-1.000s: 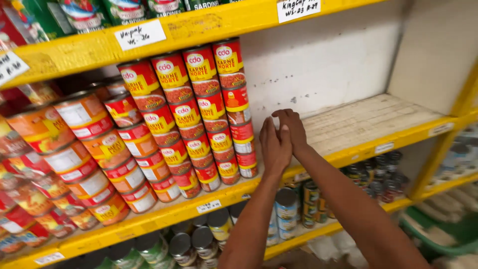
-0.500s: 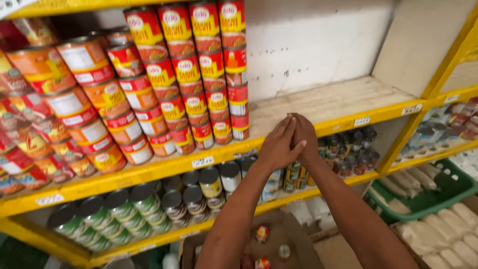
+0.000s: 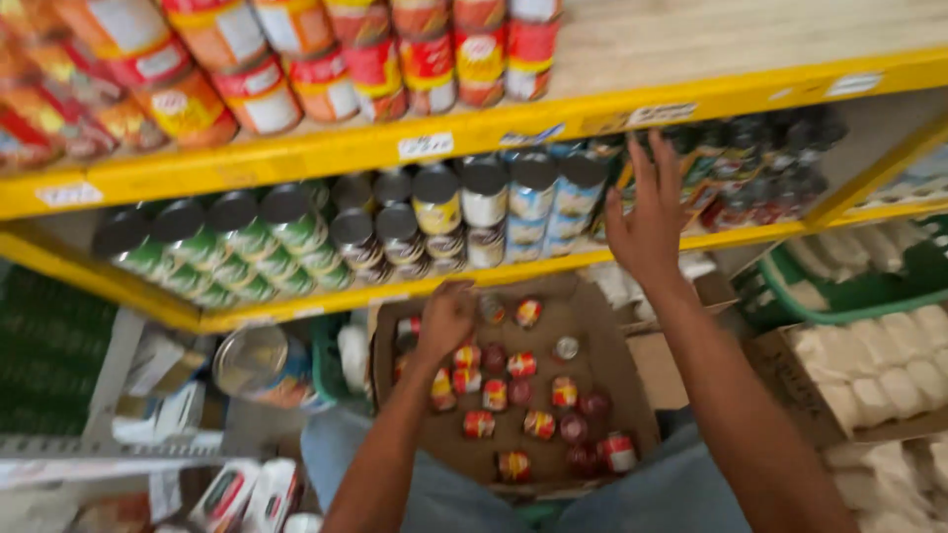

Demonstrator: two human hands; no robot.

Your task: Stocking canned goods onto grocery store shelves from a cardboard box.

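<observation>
Head view: the upper shelf is seen part stocked with red cans, many cans left in the cardboard box, where the left hand is lowered, its grip hidden, the right hand raised with fingers spread, empty.

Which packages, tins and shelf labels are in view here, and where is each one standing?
Red and orange tins: stacked on the top shelf.
White paper tags: on the yellow shelf edge.
Dark-lidded tins: middle shelf, green or pale labels.
Cardboard box: below, open, brown.
Small red tins: loose inside the box, under the left hand.
Right hand: raised, fingers spread, at the middle shelf.
</observation>
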